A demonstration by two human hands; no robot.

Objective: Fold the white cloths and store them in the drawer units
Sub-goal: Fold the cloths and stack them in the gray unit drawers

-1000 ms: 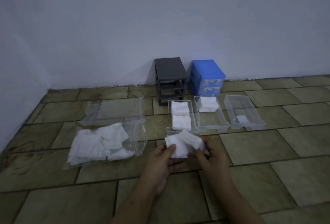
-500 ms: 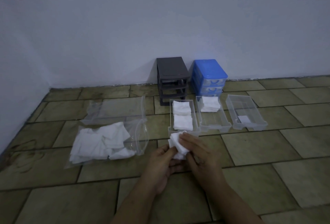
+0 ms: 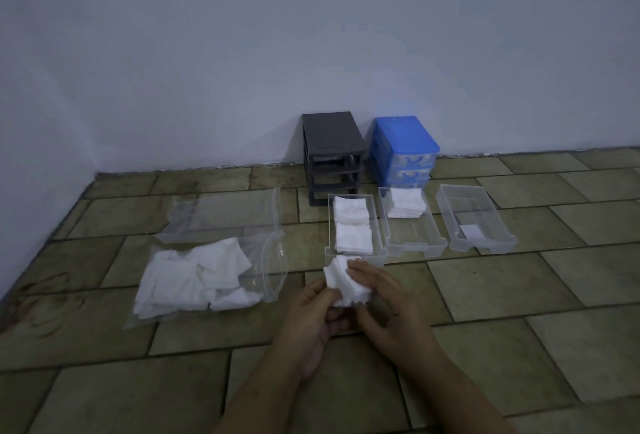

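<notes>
Head view: we see the left hand (image 3: 313, 316) and right hand (image 3: 388, 309) together gripping a small folded white cloth (image 3: 346, 283) above the tiled floor (image 3: 519, 329), fingers pressed on it, just near of the left clear plastic drawer tray (image 3: 379, 225) holding two folded stacks. Far against the wall stand a dark grey drawer unit (image 3: 330, 153) and a blue drawer unit (image 3: 403, 146). A clear plastic bag of white cloths (image 3: 197, 277) lies left.

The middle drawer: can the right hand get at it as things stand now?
Probably yes, but not right away. The middle drawer lies open-topped on the floor just beyond the right hand, with nothing between them. That hand and the left hand hold a cloth.
</notes>
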